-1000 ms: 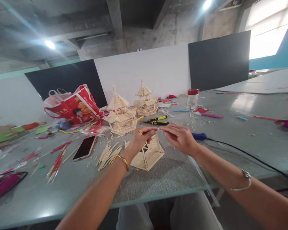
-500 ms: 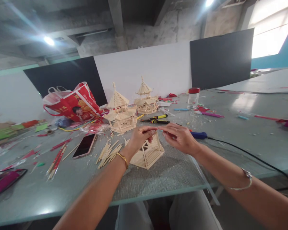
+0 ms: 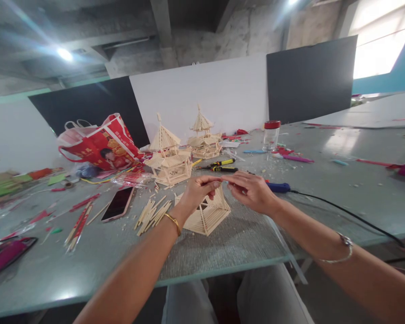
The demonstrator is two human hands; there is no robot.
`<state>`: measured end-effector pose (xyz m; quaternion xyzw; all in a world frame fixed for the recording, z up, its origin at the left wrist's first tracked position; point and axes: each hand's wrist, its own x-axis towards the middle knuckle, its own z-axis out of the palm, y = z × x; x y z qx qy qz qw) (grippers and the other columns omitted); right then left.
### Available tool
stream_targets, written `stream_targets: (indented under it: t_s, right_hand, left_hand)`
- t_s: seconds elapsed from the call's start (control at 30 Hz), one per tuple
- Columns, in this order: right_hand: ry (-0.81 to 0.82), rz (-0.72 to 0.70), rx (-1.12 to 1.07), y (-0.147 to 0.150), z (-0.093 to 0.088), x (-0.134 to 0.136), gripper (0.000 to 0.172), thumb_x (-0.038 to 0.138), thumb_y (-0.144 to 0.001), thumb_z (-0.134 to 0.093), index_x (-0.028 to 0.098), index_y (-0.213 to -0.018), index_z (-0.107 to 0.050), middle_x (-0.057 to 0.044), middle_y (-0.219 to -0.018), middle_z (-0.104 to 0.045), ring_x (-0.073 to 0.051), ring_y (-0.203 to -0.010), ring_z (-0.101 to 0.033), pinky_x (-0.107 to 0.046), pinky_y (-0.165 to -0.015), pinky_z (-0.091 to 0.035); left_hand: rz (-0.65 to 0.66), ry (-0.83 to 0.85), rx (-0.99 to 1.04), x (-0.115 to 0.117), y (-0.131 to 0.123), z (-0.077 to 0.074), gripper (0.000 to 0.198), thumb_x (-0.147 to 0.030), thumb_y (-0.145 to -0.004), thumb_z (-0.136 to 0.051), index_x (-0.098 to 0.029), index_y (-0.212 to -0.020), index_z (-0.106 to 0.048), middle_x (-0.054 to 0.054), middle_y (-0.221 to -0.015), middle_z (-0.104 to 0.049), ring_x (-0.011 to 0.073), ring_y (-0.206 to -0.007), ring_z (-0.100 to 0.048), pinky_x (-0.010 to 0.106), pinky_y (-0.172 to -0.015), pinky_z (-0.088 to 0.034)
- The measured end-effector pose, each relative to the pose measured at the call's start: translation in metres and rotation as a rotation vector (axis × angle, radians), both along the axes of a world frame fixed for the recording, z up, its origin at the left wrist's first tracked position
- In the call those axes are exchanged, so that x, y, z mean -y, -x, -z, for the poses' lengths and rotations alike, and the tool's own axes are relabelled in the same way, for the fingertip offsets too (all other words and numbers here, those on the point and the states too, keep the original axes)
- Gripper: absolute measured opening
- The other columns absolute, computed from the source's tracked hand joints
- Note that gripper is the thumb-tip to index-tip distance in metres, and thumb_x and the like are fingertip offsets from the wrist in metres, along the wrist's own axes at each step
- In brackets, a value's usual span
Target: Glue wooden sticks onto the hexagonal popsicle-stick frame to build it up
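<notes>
My left hand [image 3: 200, 192] and my right hand [image 3: 249, 189] meet fingertip to fingertip above a roof-shaped piece made of thin wooden sticks [image 3: 207, 219]. Both hands are closed in a pinch; whatever lies between the fingers is too small or hidden to make out. The roof piece rests on the table, its far side partly covered by my hands. A loose pile of cut wooden sticks [image 3: 151, 216] lies to the left of it. Behind stand two stick-built pavilion models, a nearer one [image 3: 170, 168] and a farther one [image 3: 204, 139].
Black-and-yellow pliers [image 3: 222, 165] and a blue-handled corded tool [image 3: 279, 187] lie beyond my hands. A phone [image 3: 119, 204] and a red shopping bag [image 3: 103, 146] are on the left. A red-lidded jar [image 3: 272, 135] stands at the back right. Scraps litter the grey table [image 3: 324, 198].
The view has shifted very slightly. My hands keep nearly the same pinched pose over the roof piece, and nothing else has visibly moved.
</notes>
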<state>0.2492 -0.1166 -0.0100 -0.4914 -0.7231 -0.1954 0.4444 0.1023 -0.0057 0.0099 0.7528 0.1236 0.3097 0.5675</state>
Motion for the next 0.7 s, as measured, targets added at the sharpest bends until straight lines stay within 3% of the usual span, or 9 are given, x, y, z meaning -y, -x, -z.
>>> stream_targets:
  t_s: [0.7]
  right_hand:
    - [-0.027,-0.026,0.009,-0.0005,0.0,-0.0003,0.035,0.014,-0.082,-0.046,0.022,-0.115,-0.059,-0.004,-0.079,-0.062,-0.012,-0.066,-0.053,-0.026,-0.061,-0.046]
  left_hand:
    - [-0.009,0.037,-0.003,0.0015,-0.0007,-0.0001,0.034,-0.036,-0.063,-0.072,-0.011,-0.086,-0.07,-0.004,-0.048,-0.052,0.0051,-0.043,-0.045,0.018,-0.042,-0.04]
